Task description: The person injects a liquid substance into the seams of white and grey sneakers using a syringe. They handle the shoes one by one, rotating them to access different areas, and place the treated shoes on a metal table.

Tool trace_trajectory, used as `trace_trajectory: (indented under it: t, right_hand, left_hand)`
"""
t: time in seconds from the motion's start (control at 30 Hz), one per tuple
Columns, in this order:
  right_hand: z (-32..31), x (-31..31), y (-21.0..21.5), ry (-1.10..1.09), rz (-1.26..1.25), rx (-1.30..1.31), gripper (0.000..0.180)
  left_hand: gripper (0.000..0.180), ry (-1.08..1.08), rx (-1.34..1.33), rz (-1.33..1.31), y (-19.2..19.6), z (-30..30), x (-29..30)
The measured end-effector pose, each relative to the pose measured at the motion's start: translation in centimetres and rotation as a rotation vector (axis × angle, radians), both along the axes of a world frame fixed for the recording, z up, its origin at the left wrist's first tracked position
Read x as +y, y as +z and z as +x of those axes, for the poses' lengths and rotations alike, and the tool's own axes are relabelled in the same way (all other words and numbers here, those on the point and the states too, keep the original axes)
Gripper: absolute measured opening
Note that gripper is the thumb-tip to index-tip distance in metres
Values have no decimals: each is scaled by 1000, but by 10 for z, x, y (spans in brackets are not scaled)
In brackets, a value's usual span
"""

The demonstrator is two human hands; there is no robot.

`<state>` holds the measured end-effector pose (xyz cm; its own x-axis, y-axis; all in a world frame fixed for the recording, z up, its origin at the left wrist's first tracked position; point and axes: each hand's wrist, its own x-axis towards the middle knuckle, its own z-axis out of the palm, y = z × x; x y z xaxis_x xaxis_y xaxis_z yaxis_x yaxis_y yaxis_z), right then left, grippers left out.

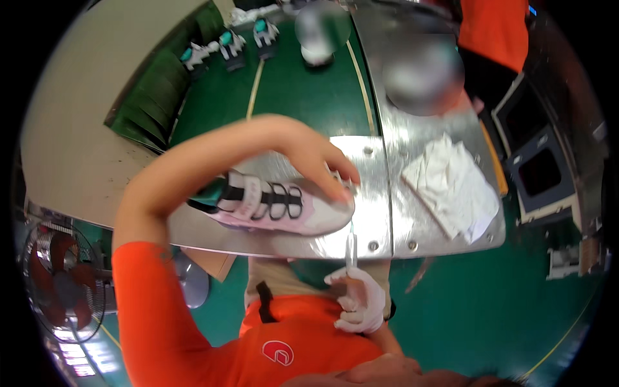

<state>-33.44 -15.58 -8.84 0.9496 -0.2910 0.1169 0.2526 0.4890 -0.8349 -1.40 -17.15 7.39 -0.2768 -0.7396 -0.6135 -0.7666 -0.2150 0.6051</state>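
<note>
A white and pale pink sneaker (316,209) with black looped lacing and a teal inside lies on the metal tabletop (277,244), its toe to the right. My bare left hand (316,164) reaches over from the far side and grips the toe, thumb on top, the other fingers partly hidden behind it. In a white glove, my right hand (361,302) is at the table's near edge in front of the toe. It holds a slim, pale, pen-like tool (351,250) upright, its thin tip close to the toe's edge; whether they touch I cannot tell.
A crumpled white cloth (454,187) lies on the metal at right. Beyond is a green conveyor belt (309,97) carrying several shoes (232,48). A person in an orange sleeve (493,32) is at far right. A fan (64,284) stands at lower left, dark equipment (538,164) at right.
</note>
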Motion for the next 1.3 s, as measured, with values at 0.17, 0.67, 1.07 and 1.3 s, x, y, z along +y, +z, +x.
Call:
trace_trajectory:
  t: [0.17,0.67,1.07,1.3]
  right_hand:
    - [-7,-28,24,-98,-132,-79,77]
    - [137,-74,225,474,-193,-63,99]
    - [204,-53,182,459,-144,8,101]
    - [201,-54,166,370,8,145,99]
  left_hand:
    - [56,-75,42,-33,-26,-21,-17]
    - [53,856,526,-1232,27,7,165]
    - [70,1223,606,-1275,-38,42,192]
    - [67,1342,676,-1259,-61,53,191]
